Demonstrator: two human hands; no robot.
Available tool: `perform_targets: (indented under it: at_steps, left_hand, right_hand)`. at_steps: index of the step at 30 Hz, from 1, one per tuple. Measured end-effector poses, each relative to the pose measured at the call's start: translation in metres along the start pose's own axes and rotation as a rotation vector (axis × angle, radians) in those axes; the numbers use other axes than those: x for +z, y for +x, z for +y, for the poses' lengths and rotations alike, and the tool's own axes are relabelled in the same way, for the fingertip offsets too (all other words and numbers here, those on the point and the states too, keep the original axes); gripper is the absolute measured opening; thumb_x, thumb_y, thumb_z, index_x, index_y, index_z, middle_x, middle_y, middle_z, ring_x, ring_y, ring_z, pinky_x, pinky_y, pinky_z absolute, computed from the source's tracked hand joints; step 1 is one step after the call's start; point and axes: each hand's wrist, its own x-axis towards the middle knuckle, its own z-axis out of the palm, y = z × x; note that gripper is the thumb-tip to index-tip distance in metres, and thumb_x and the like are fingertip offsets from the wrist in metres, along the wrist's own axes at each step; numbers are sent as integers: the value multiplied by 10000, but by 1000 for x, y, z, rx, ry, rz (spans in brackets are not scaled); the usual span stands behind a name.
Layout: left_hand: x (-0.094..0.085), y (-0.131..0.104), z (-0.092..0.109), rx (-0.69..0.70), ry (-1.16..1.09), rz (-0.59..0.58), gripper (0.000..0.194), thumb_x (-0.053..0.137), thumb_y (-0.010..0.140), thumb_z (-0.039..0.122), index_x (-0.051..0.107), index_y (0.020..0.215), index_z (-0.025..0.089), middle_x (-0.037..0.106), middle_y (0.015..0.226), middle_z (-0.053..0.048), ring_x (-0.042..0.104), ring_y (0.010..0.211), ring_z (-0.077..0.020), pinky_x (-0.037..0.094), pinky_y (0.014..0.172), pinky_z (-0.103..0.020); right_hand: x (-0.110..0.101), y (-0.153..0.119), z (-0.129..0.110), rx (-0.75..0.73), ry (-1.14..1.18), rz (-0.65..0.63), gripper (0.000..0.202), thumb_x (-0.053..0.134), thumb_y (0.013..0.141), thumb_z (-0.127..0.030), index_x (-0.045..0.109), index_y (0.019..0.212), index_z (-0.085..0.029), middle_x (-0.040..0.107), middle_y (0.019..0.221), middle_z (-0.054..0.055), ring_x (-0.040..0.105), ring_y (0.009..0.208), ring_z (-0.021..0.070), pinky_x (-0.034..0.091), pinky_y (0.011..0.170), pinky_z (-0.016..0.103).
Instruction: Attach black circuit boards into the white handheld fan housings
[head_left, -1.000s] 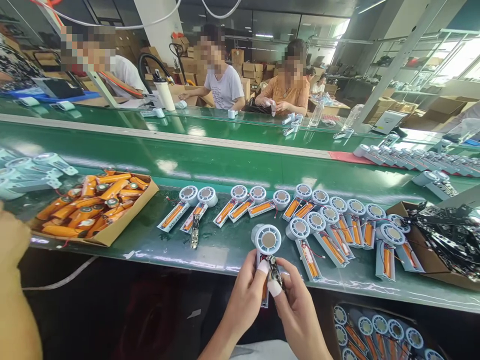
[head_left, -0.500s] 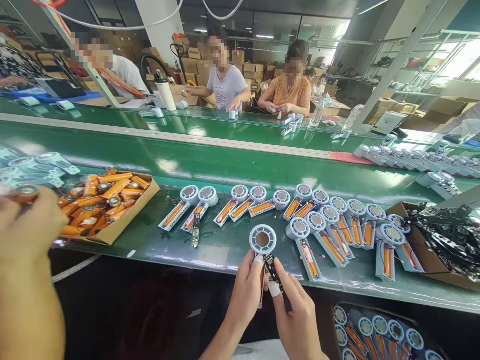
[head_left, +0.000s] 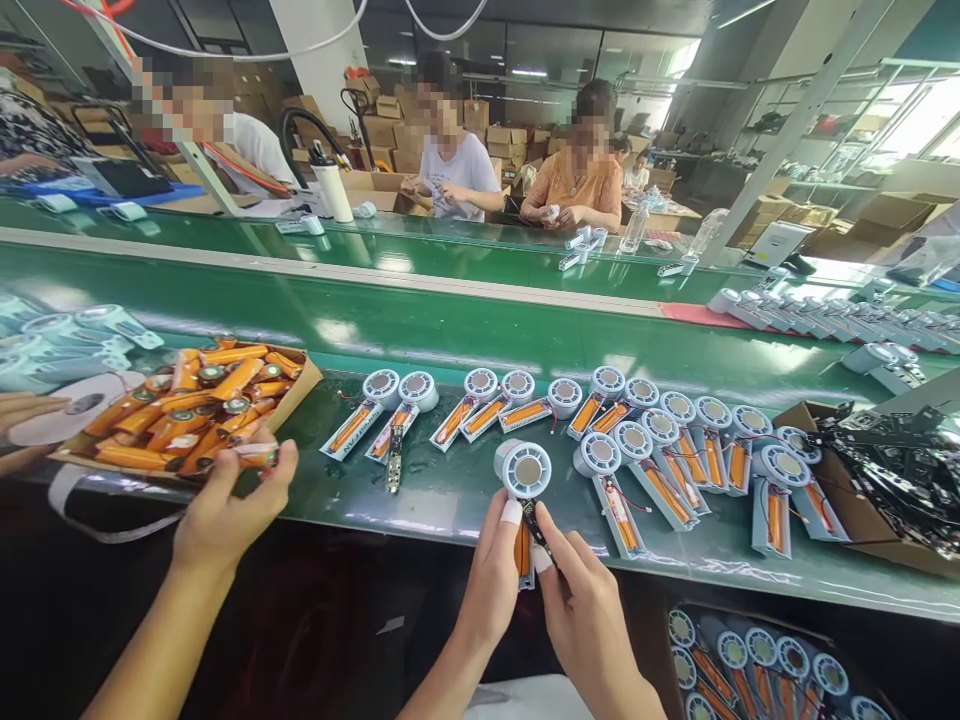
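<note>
Held upright in front of me is a small handheld fan with a round grilled head. My left hand is closed around its handle, whose orange battery shows in the open casing. Between the thumb and forefinger of my right hand is a narrow black circuit board, its upper end against the handle just below the head. White coverings wrap both thumbs. Another circuit board lies on the bench beside a half-open fan.
At left, a co-worker's hand holds a battery by a carton of orange batteries. Several open fans lie to the right, near a box of circuit boards. A lower box holds more fans. People sit across the green conveyor.
The fan has tilted and lowered slightly in my hands, and the circuit board has turned more edge-on against it. The co-worker's hand has moved right, in front of the battery carton.
</note>
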Motion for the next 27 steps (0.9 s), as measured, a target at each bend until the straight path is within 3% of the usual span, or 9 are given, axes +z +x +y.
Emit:
perform_targets:
  at_steps: [5,9,13,16,19,22,24,27]
  left_hand:
    - [7,-3,-8,-6,-24,0,395,499,940,445,629,1240,223,707,1250,-67,655,1127,-219,530,911,-276]
    - [10,-5,-11,-1,-4,19,468,549,915,410,558,1353,247,629,1413,-76,563,1322,-248,480,1041,-317]
    - [5,-1,-9,3,8,37,448,575,914,449,591,1317,255,598,1459,-70,480,1412,-255,413,1123,-337]
    - [0,3,-8,-32,-33,84,419,642,885,495,655,1233,263,633,1412,-67,486,1405,-270,418,1110,-336]
    - [-1,4,-7,-105,-186,32,528,699,828,561,654,1233,224,726,1207,-101,663,1163,-290,537,910,-332]
    - [4,1,-4,-195,-301,-99,644,665,819,626,587,1291,195,743,982,-73,719,750,-217,520,563,-267]
    - [6,0,-2,-230,-231,-102,649,607,840,661,568,1297,202,723,889,-37,649,556,-164,411,409,-232]
    - [2,3,0,-130,95,16,533,528,892,647,663,1155,204,703,751,-10,583,457,-152,373,368,-243]
  right_hand:
    - [4,-3,-2,76,22,-16,473,383,1021,-229,541,1464,-180,729,947,119,711,742,207,584,608,272]
    - [2,-2,-6,66,-83,-84,557,351,988,-181,446,1537,-198,741,971,123,723,718,227,589,627,302]
    - [-17,9,-10,15,-145,-343,711,402,910,-133,284,1608,-194,740,972,115,714,756,257,581,661,335]
    - [-30,18,-6,60,23,-537,786,467,907,-163,166,1633,-178,706,816,53,658,693,233,563,733,365]
    - [-28,18,3,220,430,-571,806,554,948,-280,132,1634,-238,654,783,0,601,647,176,533,667,306]
    - [-11,10,7,380,870,-460,831,623,951,-433,161,1619,-260,645,858,13,593,690,154,518,638,275]
    - [2,3,5,447,1002,-369,804,621,946,-503,229,1598,-241,621,819,5,561,647,138,497,586,257]
    - [16,-3,0,547,1015,-290,805,607,929,-575,303,1575,-201,570,714,-29,480,538,109,427,489,223]
